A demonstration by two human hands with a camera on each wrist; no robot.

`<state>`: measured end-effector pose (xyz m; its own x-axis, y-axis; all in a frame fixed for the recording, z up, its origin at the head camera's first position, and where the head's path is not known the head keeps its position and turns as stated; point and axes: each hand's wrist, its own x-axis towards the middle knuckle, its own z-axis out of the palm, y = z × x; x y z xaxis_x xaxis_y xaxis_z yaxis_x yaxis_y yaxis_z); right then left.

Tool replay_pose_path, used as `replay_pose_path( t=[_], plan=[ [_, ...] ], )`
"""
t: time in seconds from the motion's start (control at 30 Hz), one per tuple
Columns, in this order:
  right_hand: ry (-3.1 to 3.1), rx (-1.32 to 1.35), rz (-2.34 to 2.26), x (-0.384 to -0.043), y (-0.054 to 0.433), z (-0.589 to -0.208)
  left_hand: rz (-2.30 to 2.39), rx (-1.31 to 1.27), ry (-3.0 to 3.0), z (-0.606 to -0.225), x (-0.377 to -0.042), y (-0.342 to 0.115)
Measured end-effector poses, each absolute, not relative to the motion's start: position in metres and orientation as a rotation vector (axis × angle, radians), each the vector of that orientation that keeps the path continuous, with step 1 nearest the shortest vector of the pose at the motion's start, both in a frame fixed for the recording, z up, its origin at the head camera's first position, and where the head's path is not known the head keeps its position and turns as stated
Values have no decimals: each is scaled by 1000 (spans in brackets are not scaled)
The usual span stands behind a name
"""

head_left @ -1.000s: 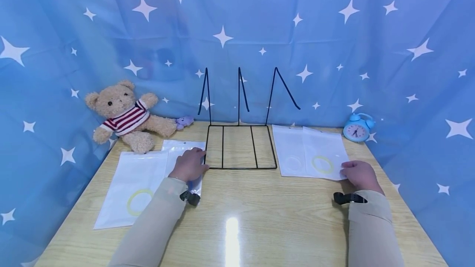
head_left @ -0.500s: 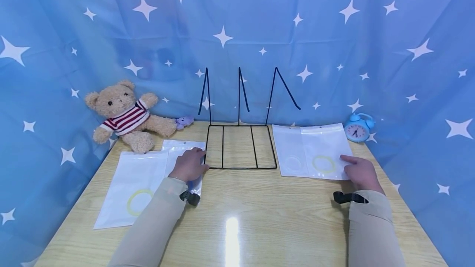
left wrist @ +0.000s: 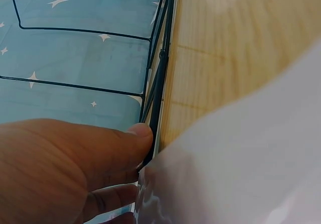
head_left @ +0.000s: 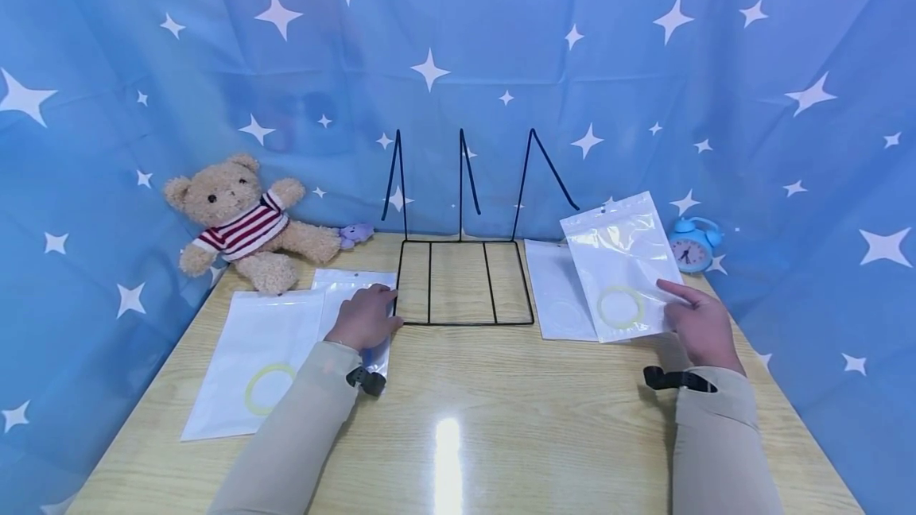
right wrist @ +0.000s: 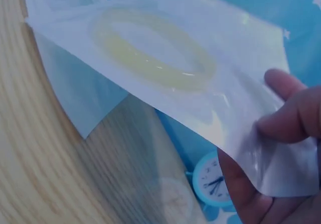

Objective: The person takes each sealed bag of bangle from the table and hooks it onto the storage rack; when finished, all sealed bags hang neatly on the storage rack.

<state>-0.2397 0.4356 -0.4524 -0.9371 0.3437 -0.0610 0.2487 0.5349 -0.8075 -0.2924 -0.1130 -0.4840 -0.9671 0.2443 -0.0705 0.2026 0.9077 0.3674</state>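
Note:
My right hand (head_left: 701,328) pinches the lower right edge of a white zip bag (head_left: 626,249), thumb on its face and fingers behind, as the right wrist view shows. A pale yellow ring (right wrist: 145,71) sits inside this bag, which tilts up off the table. Under its left side lies another white bag (head_left: 554,292) with a faint clear ring. At the left front corner of a black wire rack (head_left: 465,325) with three tall bent prongs, my left hand (head_left: 365,318) pinches the wire between thumb and fingers. A glossy bag (left wrist: 241,163) lies beneath that hand.
A white bag (head_left: 222,364) with a yellow ring lies on the wooden table (head_left: 544,420) at left, near a teddy bear (head_left: 243,229) and a small purple toy (head_left: 354,235). A blue alarm clock (head_left: 690,249) stands back right. A starry blue curtain (head_left: 501,14) hangs behind.
The bag in my right hand has risen from lying on the table to a tilted position, its top edge now higher and beside the clock. My left hand and the rack have stayed put.

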Motion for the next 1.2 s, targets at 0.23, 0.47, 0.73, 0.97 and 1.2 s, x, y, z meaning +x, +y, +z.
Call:
replay_pose_path(
  t=[0.23, 0.47, 0.73, 0.97, 1.2],
  plan=[
    [-2623, -431, 1394, -237, 434, -447, 552, 354, 2950, -485, -292, -114],
    [-2374, -209, 1800, -233, 431, -438, 561, 358, 2954, -484, -291, -113],
    [-2047, 103, 2194, -226, 425, -428, 552, 350, 2948, -486, -292, -114],
    [-1913, 353, 2326, -221, 416, -422, 568, 347, 2942, -485, -292, -113],
    [-1775, 640, 2431, -218, 412, -416, 556, 352, 2949, -486, -292, -113]
  ],
)
